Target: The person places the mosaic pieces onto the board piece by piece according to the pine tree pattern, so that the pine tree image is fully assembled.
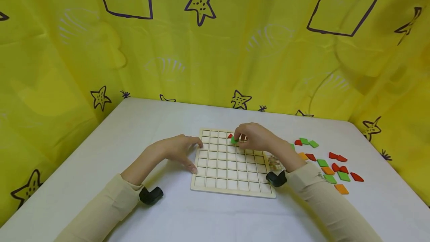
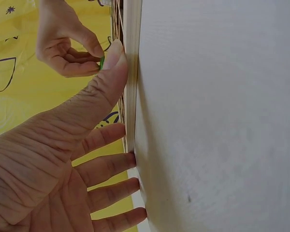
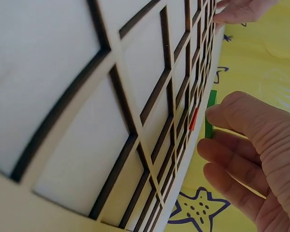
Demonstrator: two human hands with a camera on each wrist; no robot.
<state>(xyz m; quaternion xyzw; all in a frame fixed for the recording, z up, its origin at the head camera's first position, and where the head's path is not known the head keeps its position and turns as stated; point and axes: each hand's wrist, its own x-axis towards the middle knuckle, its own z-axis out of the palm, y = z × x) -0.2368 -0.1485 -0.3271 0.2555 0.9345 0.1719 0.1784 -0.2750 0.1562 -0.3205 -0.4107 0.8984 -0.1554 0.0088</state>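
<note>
A square wooden grid board [image 1: 231, 193] lies on the white table between both hands. My left hand [image 1: 174, 150] rests against its left edge, thumb and fingers spread; the left wrist view shows the fingertips right along that edge. With thumb and fingers, my right hand [image 1: 256, 137] pinches a thin green tile [image 3: 212, 99] close over the far rows of the board. Beside that tile a small red piece [image 1: 230, 136] sits in the far row. The right hand hides some cells behind it.
Loose red, green [image 1: 344, 176] and orange tiles [image 1: 341, 189] are scattered on the table right of the board. A small checkered item [image 1: 274, 163] is partly hidden beneath the right forearm. A yellow patterned curtain [image 1: 201, 66] hangs behind the table.
</note>
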